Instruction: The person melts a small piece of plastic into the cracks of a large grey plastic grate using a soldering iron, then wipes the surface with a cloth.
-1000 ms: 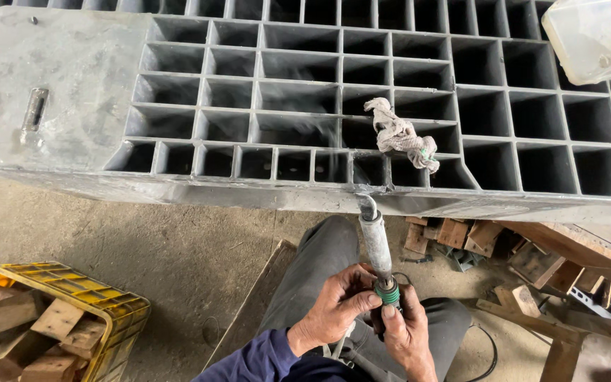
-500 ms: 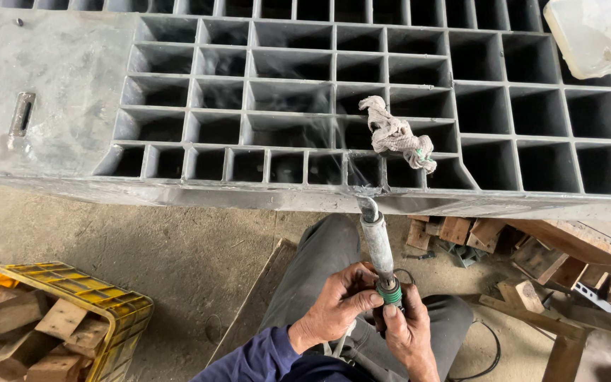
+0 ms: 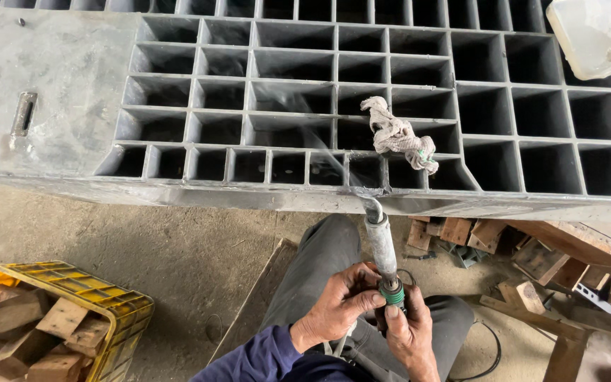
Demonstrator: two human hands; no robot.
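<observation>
While the grey steel grating [image 3: 362,92] filled the upper frame, both hands, left hand [image 3: 334,308] and right hand [image 3: 410,332], clamped the dusty cylindrical torch [image 3: 383,251] at lower centre; its long axis rose towards the grating's edge, beneath a knotted rag [image 3: 399,134].

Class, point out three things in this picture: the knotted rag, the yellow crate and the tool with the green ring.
Knotted rag [image 3: 399,136], head view, on its middle knot.
Yellow crate [image 3: 127,307], head view, on its right rim.
Tool with green ring [image 3: 382,244], head view, on its grey barrel.
</observation>
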